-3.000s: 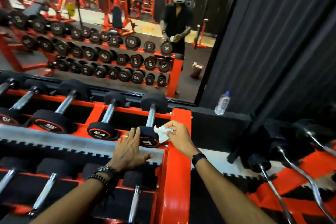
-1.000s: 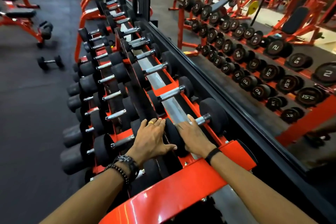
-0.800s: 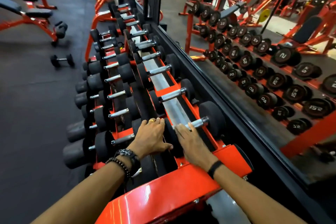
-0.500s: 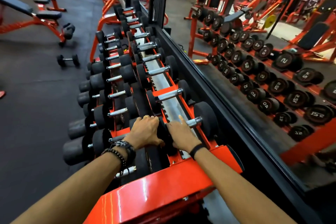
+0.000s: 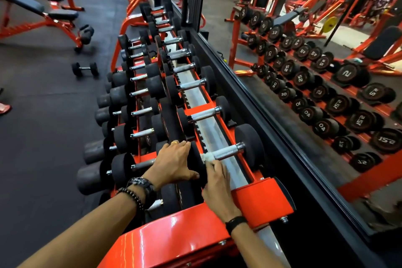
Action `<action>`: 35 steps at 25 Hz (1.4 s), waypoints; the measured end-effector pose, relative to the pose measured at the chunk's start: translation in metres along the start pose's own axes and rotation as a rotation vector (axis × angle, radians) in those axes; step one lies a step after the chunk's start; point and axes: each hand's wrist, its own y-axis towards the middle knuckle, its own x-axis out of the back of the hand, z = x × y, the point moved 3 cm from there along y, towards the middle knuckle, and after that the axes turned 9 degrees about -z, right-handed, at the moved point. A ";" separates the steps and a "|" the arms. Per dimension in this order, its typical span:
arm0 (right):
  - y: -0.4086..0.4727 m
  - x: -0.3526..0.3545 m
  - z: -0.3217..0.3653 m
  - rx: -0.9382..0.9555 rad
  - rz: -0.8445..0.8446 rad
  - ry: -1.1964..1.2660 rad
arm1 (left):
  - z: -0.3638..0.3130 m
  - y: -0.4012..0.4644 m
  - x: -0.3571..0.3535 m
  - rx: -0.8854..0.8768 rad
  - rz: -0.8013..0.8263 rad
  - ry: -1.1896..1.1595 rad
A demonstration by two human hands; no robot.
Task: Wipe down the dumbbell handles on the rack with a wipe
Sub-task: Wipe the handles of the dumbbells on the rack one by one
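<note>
A long red dumbbell rack [image 5: 263,202] runs away from me, full of black dumbbells with chrome handles. The nearest top-tier dumbbell has a knurled chrome handle [image 5: 226,153]. My right hand [image 5: 217,183] presses a white wipe [image 5: 206,157] against the near end of that handle. My left hand [image 5: 174,163] lies flat with spread fingers on the near black head [image 5: 195,156] of the same dumbbell. Another top-tier handle [image 5: 203,114] sits just beyond.
A wall mirror [image 5: 315,72] runs along the rack's right side and reflects numbered dumbbells. Lower tiers of dumbbells [image 5: 121,159] sit to the left. A loose small dumbbell [image 5: 84,69] and a red bench [image 5: 54,15] stand on the black floor.
My right hand slid back from the middle of the handle toward its near end, and the white wipe now shows at my fingertips. My left hand stays on the dumbbell head.
</note>
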 end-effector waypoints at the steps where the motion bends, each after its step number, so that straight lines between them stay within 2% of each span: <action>1: -0.001 -0.006 -0.004 -0.212 0.040 0.240 | 0.002 0.001 -0.001 0.002 -0.002 -0.005; 3: -0.003 -0.015 -0.009 -0.652 0.095 0.866 | 0.003 0.001 -0.004 0.001 -0.011 -0.016; 5: -0.002 -0.019 -0.014 -0.965 0.006 1.323 | 0.006 0.003 -0.005 0.001 -0.008 -0.032; 7: 0.005 -0.011 -0.014 -1.100 -0.076 1.617 | 0.007 0.006 -0.004 0.003 0.003 -0.022; 9: 0.026 -0.004 -0.018 -1.199 -0.136 1.745 | 0.006 0.009 -0.003 0.006 0.012 -0.003; 11: 0.045 -0.002 -0.015 -1.274 -0.159 1.742 | 0.004 0.010 0.000 0.007 0.023 0.018; 13: 0.051 -0.007 -0.003 -1.250 -0.168 1.717 | 0.005 0.011 0.002 -0.001 0.013 0.040; 17: 0.029 0.004 -0.003 -1.283 -0.152 1.472 | 0.004 0.011 0.000 0.004 0.025 0.014; 19: 0.032 0.012 -0.011 -1.300 -0.188 1.632 | 0.006 0.011 0.000 0.001 0.012 0.006; 22: 0.038 0.005 -0.029 -1.313 -0.285 1.518 | 0.004 0.010 -0.001 0.000 0.050 0.018; 23: 0.036 0.000 -0.027 -1.275 -0.307 1.547 | 0.003 0.009 -0.001 0.009 0.067 0.027; 25: 0.027 -0.010 -0.019 -1.236 -0.156 1.701 | -0.001 0.011 -0.001 0.014 0.090 0.052; 27: 0.026 -0.008 -0.026 -1.237 -0.025 1.714 | -0.006 0.013 -0.001 0.014 0.119 0.079; 28: 0.027 -0.006 -0.038 -1.252 -0.034 1.683 | -0.008 0.014 0.000 0.016 0.135 0.090; 31: 0.030 -0.004 -0.068 -1.379 -0.243 1.528 | -0.010 0.012 -0.001 0.072 0.171 0.062; 32: 0.028 -0.005 -0.067 -1.388 -0.262 1.491 | -0.010 0.011 -0.002 0.101 0.170 0.032; 35: 0.020 -0.011 -0.046 -1.375 -0.100 1.512 | -0.014 0.004 -0.006 0.191 0.153 -0.038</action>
